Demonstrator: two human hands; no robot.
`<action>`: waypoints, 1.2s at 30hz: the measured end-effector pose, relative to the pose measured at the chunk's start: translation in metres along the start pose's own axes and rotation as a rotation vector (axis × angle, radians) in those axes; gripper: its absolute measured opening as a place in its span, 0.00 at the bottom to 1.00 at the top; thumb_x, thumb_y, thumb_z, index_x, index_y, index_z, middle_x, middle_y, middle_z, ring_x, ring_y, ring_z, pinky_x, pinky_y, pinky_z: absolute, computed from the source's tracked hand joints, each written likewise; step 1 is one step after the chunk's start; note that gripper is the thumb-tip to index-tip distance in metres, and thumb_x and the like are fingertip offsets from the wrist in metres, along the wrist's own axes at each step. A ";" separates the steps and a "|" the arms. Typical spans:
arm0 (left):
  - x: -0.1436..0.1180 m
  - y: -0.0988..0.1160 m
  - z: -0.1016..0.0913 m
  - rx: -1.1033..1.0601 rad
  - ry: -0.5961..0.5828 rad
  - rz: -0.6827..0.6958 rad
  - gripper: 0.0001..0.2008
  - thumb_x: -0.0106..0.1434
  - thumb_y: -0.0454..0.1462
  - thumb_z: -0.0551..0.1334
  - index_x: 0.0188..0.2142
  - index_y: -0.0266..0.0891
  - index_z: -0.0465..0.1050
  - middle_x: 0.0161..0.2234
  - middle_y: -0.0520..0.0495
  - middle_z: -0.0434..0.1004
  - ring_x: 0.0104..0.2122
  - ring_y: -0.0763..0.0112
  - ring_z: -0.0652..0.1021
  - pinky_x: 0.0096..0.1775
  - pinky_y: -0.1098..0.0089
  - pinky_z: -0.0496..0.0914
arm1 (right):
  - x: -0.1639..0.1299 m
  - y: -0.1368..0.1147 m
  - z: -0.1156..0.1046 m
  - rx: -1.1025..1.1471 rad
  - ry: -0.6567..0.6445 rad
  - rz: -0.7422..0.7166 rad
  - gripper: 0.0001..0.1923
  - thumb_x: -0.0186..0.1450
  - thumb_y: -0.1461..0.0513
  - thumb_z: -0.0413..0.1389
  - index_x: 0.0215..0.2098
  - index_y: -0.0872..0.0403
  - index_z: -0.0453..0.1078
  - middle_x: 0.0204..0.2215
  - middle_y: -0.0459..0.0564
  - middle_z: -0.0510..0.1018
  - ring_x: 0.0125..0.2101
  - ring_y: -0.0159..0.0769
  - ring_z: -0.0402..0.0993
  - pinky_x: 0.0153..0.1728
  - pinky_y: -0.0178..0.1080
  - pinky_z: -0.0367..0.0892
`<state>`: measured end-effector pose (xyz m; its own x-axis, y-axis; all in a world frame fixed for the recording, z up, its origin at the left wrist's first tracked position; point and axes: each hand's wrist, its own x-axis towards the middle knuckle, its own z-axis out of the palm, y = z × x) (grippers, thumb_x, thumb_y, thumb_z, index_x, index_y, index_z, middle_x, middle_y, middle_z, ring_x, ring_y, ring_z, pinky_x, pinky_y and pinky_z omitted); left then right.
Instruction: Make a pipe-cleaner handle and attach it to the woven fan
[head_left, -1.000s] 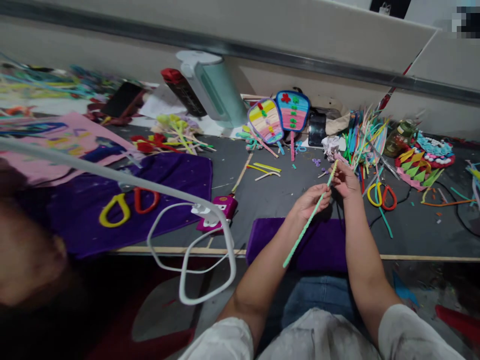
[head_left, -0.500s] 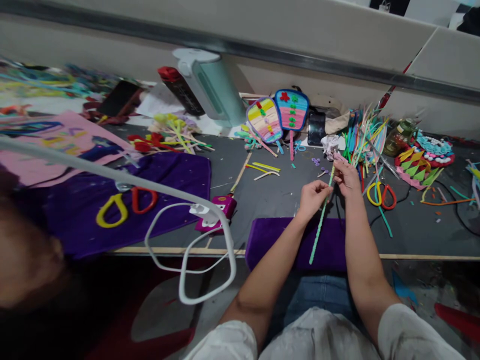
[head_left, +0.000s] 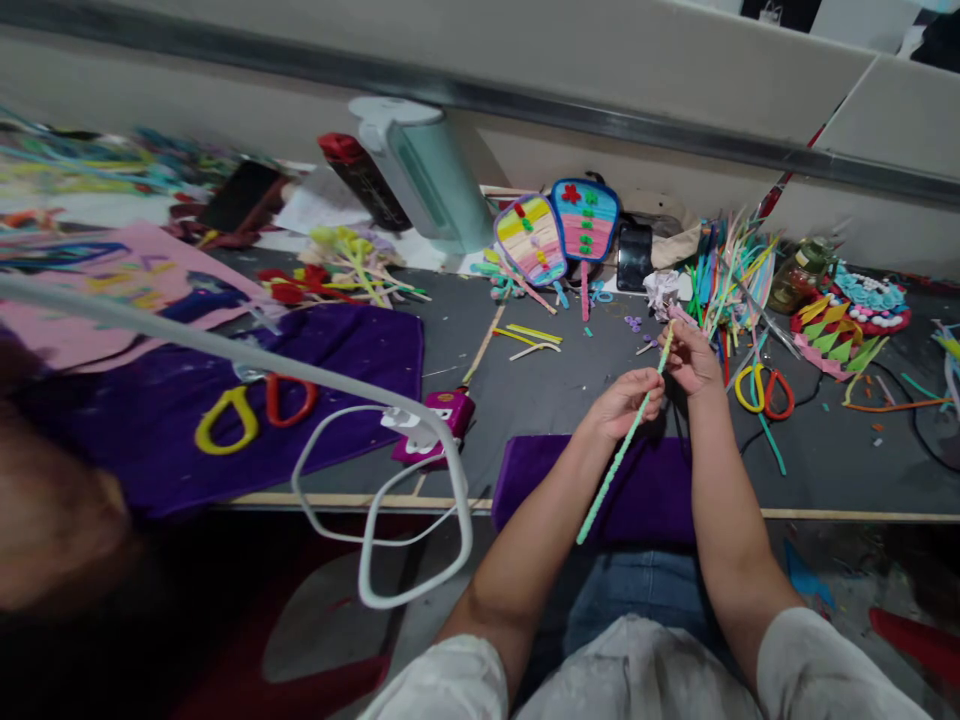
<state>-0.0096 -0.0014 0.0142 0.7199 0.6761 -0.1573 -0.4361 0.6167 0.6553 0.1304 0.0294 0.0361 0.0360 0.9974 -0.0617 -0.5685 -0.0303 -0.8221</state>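
Both my hands are closed on a thin twisted pipe cleaner [head_left: 616, 462], light green along most of its length and yellow at the top. My right hand [head_left: 691, 356] pinches its upper yellow end. Lower down, my left hand [head_left: 630, 400] has its fingers wrapped round the middle. The free green end slants down to the left over a folded purple cloth [head_left: 517, 485] at the table's edge. Scissors with yellow and red handles [head_left: 765, 392] lie just right of my right hand, near a bunch of colourful pipe cleaners [head_left: 731, 270].
Two striped fan-shaped crafts [head_left: 585, 225] lean at the back beside a pale green kettle [head_left: 431, 175]. A white cable [head_left: 457, 500] loops near a magenta power block [head_left: 442, 425]. More scissors [head_left: 226, 422] lie on purple cloth at left, near another person's blurred arm [head_left: 52, 490].
The pipe cleaner's lower end has swung to the left. My left hand has moved slightly down and turned, while my right hand stays at the top.
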 end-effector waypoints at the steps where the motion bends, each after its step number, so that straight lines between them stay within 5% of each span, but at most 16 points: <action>1: 0.000 -0.001 0.001 0.029 0.021 0.004 0.20 0.44 0.43 0.74 0.27 0.35 0.67 0.18 0.57 0.63 0.14 0.82 0.64 0.17 0.78 0.60 | 0.000 0.000 0.000 -0.018 0.026 -0.003 0.17 0.48 0.58 0.67 0.23 0.53 0.61 0.17 0.38 0.60 0.17 0.21 0.53 0.12 0.26 0.45; 5: 0.004 -0.010 0.004 0.262 0.234 0.150 0.21 0.45 0.46 0.74 0.30 0.35 0.69 0.20 0.55 0.69 0.17 0.78 0.71 0.22 0.74 0.68 | 0.003 0.004 -0.001 -0.129 0.164 -0.087 0.15 0.48 0.59 0.66 0.23 0.53 0.64 0.14 0.36 0.58 0.15 0.21 0.50 0.12 0.27 0.44; 10: 0.007 -0.014 0.004 0.488 0.410 0.368 0.18 0.46 0.46 0.72 0.26 0.35 0.70 0.18 0.55 0.70 0.15 0.79 0.69 0.21 0.76 0.66 | 0.005 0.008 -0.004 -0.250 0.267 -0.159 0.16 0.48 0.56 0.67 0.20 0.54 0.64 0.12 0.35 0.57 0.14 0.20 0.47 0.12 0.28 0.45; 17: 0.005 -0.010 0.005 0.452 0.403 0.335 0.17 0.46 0.45 0.71 0.24 0.35 0.70 0.18 0.54 0.71 0.15 0.77 0.71 0.20 0.74 0.66 | 0.002 0.003 -0.005 -0.157 0.165 -0.090 0.14 0.45 0.58 0.68 0.24 0.54 0.67 0.15 0.36 0.59 0.16 0.20 0.48 0.12 0.26 0.43; 25: 0.009 -0.018 -0.001 0.637 0.466 0.454 0.12 0.51 0.41 0.68 0.24 0.35 0.70 0.17 0.54 0.69 0.15 0.79 0.68 0.20 0.77 0.62 | 0.002 0.001 -0.006 -0.121 0.150 -0.049 0.14 0.46 0.60 0.67 0.28 0.53 0.69 0.15 0.36 0.60 0.16 0.21 0.49 0.12 0.25 0.44; 36: 0.004 -0.010 0.005 0.466 0.380 0.371 0.15 0.47 0.43 0.71 0.22 0.35 0.70 0.17 0.54 0.69 0.14 0.80 0.66 0.20 0.75 0.66 | 0.002 0.001 -0.004 -0.123 0.147 -0.097 0.13 0.45 0.61 0.66 0.22 0.54 0.66 0.15 0.36 0.59 0.16 0.20 0.48 0.11 0.24 0.45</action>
<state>0.0008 -0.0067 0.0108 0.2931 0.9545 -0.0542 -0.2785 0.1395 0.9502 0.1333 0.0311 0.0327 0.2100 0.9762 -0.0536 -0.4526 0.0485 -0.8904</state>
